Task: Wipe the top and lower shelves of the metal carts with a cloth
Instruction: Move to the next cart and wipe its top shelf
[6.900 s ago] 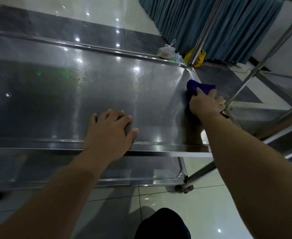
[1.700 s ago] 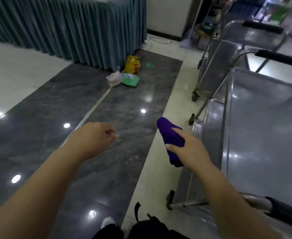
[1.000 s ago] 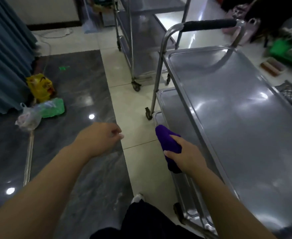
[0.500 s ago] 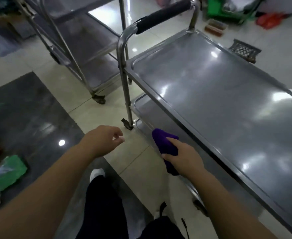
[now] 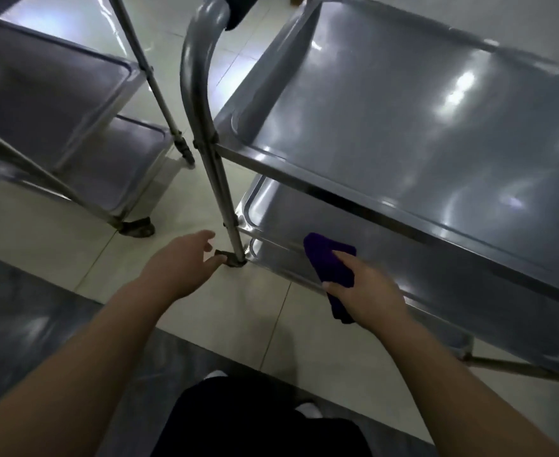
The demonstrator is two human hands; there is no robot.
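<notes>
A metal cart fills the right of the view, with a shiny top shelf (image 5: 403, 127) and lower shelves (image 5: 281, 219) beneath it. My right hand (image 5: 367, 291) grips a purple cloth (image 5: 329, 265) at the front edge of the lower shelves, below the top shelf's rim. My left hand (image 5: 186, 262) hangs over the floor just left of the cart's corner post (image 5: 219, 179), fingers loosely extended, holding nothing. Whether the cloth touches a shelf is unclear.
A second metal cart (image 5: 57, 103) stands to the left, its castor (image 5: 136, 225) on the pale tiles. A narrow strip of floor separates the two carts. Dark grey floor tiles lie at the left. My dark trousers and shoes show at the bottom.
My view has swung down and closer to the cart. My right hand with the cloth has moved in towards the lower shelves, and my left hand has reached towards the corner post.
</notes>
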